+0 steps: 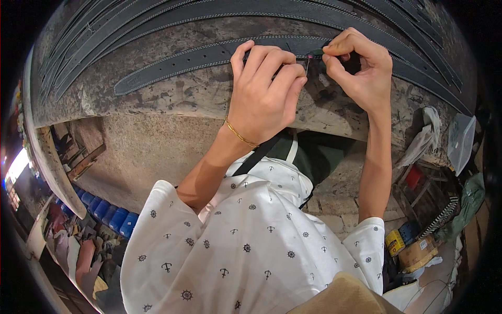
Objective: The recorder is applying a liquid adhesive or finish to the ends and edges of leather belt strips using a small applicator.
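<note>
Currently both hands sit at upper centre of the frame, on the dark stitched belt (209,55) that lies across the worn grey surface (172,97). My left hand (266,89) is curled, fingers (251,55) pressed together on the strap, thumb side hidden from me. My right hand (361,65) has its fingers (340,49) pinching something small at the strap, right where the two hands meet; a thin reddish sliver shows there, can't tell what it is. The belt runs from a pointed end at upper left to under the hands, punched holes visible along it.

More dark straps (219,13) lie in curved rows along the top of the frame, just beyond the one in hand, not touching the hands. A gold bracelet (240,136) sits on the left wrist. The left hand blocks my view of the contact point on the strap.

Lower left: a row of blue containers (112,217) on the floor. Right edge: white cloth (426,136), a clear plastic box (463,141), a yellow box (396,242) and clutter, well apart from the hands.
</note>
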Demonstrator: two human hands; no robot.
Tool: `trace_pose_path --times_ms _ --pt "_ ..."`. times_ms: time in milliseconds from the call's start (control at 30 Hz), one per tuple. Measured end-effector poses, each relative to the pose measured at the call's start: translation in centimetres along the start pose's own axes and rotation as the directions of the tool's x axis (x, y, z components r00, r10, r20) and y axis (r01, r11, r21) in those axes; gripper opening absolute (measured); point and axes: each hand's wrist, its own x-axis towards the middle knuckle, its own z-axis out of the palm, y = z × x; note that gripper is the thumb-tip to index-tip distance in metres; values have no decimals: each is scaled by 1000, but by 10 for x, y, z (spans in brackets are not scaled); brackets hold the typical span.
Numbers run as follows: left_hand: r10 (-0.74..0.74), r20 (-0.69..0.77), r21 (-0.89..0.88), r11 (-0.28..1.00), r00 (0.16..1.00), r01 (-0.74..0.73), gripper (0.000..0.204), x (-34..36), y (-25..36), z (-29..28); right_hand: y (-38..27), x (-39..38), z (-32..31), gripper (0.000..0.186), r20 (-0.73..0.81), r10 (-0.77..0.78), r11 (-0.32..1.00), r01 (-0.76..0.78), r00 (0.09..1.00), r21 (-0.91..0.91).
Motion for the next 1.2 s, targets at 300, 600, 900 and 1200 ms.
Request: trace_pose_path --times_ms 300,600,900,1200 --pt "19 17 -73 997 1000 -18 14 -5 5 -6 2 -2 -1 7 -37 85 992 -81 996 95" --pt "39 19 -272 962 999 -32 19 -14 18 -12 -11 2 10 10 -159 204 969 -176 966 176" --pt "121 -76 -471 870 990 -143 20 -16 24 -8 -2 0 18 11 -53 62 980 -51 997 193" --pt "110 -96 -472 870 989 -142 22 -15 28 -6 -5 4 20 9 -26 17 996 -14 1000 86"
